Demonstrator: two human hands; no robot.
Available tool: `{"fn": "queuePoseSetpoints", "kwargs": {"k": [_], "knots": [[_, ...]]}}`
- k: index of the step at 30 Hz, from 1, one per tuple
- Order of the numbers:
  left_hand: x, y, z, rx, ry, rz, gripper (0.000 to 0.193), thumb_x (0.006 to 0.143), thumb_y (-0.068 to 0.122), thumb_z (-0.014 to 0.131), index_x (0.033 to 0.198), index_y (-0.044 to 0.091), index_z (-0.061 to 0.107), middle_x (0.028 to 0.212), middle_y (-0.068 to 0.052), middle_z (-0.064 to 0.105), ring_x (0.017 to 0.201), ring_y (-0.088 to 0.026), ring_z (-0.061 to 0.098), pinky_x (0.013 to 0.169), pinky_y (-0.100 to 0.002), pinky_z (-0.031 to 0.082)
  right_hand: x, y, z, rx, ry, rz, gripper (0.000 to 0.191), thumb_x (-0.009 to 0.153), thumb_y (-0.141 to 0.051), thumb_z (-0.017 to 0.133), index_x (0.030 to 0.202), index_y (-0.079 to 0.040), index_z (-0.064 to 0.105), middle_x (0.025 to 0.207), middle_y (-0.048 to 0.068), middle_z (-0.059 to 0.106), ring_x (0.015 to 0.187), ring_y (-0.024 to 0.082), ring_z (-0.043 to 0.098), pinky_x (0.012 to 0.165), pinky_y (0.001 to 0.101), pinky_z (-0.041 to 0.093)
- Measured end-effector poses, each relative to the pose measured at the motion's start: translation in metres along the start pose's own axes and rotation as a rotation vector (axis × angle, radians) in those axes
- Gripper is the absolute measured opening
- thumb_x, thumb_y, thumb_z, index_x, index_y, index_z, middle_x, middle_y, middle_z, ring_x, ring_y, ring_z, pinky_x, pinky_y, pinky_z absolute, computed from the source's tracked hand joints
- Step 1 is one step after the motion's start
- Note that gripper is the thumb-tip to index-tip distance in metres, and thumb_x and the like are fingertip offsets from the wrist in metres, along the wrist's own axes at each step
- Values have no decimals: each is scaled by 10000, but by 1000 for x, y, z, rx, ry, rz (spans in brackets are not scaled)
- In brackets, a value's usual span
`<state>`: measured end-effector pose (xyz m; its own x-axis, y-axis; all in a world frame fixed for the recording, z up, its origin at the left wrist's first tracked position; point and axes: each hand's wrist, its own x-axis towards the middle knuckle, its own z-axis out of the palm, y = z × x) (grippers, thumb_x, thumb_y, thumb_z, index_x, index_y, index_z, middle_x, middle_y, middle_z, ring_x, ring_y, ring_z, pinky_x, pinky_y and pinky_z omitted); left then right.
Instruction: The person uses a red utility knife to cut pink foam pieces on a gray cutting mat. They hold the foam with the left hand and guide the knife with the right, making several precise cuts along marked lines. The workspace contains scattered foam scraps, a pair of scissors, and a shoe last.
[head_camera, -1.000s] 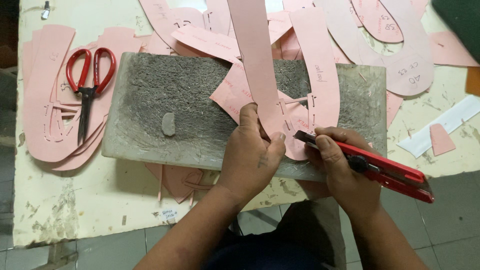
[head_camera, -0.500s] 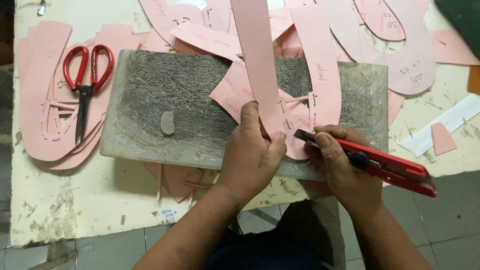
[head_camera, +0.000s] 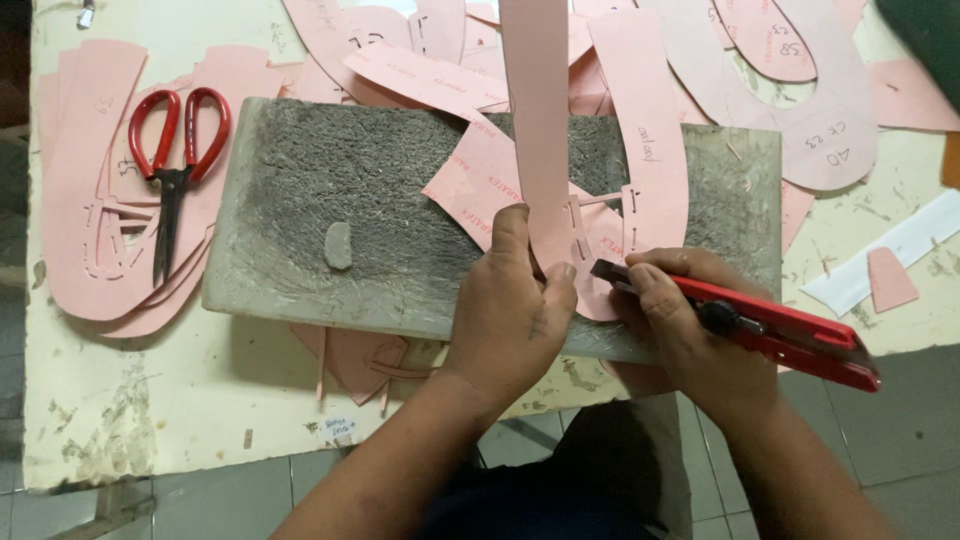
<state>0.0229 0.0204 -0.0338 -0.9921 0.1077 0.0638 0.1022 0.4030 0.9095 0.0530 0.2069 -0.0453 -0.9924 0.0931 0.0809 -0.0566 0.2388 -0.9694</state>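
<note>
**A:** What is going on nearest the person, compared with a second ago?

**B:** Very little is shifting. The left hand (head_camera: 510, 310) is still pressing flat on the long pink paper pattern strip (head_camera: 540, 150), fingers spread and closed on nothing, pinning the strip against the worn grey cutting slab (head_camera: 330, 190). The right hand (head_camera: 680, 320) is clamped round the red snap-blade utility knife (head_camera: 770, 330), and its tip is sitting at the strip's lower end, just beside the left fingertips. The knife is lying at almost the same angle as before, so the blade seems to be working one small spot rather than travelling.

**A:** So the cut is slow?

**B:** I judge it a careful, short cut; the small slots near the strip's end are showing, but the blade's edge is too small to read.

**A:** And farther out?

**B:** The strip is running up across the slab and off the top of the view. To the left, red-handled scissors (head_camera: 175, 160) are lying on a stack of pink cut-outs (head_camera: 80, 200), unmoved. Beyond the slab, more pink pattern pieces (head_camera: 800, 90) are covering the stained cream tabletop (head_camera: 130, 400).
</note>
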Motion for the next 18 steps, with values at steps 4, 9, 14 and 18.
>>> {"fn": "queuePoseSetpoints", "kwargs": {"k": [4, 9, 14, 18], "knots": [[0, 2, 0, -34, 41, 35, 490, 879, 84, 634, 1308, -40, 434, 891, -235, 724, 848, -413, 746, 772, -480, 569, 4, -3, -8, -98, -56, -15, 188, 1008, -119, 637, 1109, 27, 702, 955, 102, 751, 855, 121, 735, 750, 246, 623], [3, 3, -1, -86, 10, -54, 451, 883, 98, 631, 1280, -27, 458, 943, -189, 738, 891, -320, 781, 810, -410, 604, 3, -1, -13, -125, -105, -25, 188, 987, -101, 642, 1113, 26, 701, 947, 113, 770, 866, 128, 755, 762, 248, 616], [2, 5, -2, -129, 52, -44, 401, 873, 88, 642, 1228, -32, 498, 935, -167, 743, 850, -289, 775, 779, -381, 592, 3, 6, -15, -209, -103, -115, 168, 981, -90, 655, 1098, 23, 697, 950, 118, 774, 879, 141, 770, 770, 256, 628], [2, 6, -2, -163, 46, -107, 295, 882, 99, 633, 1138, -23, 549, 843, -156, 738, 743, -257, 767, 695, -351, 596, 3, 13, -13, -98, -98, -106, 154, 1000, -90, 645, 1098, 25, 676, 973, 120, 755, 906, 152, 768, 798, 273, 657]]}}
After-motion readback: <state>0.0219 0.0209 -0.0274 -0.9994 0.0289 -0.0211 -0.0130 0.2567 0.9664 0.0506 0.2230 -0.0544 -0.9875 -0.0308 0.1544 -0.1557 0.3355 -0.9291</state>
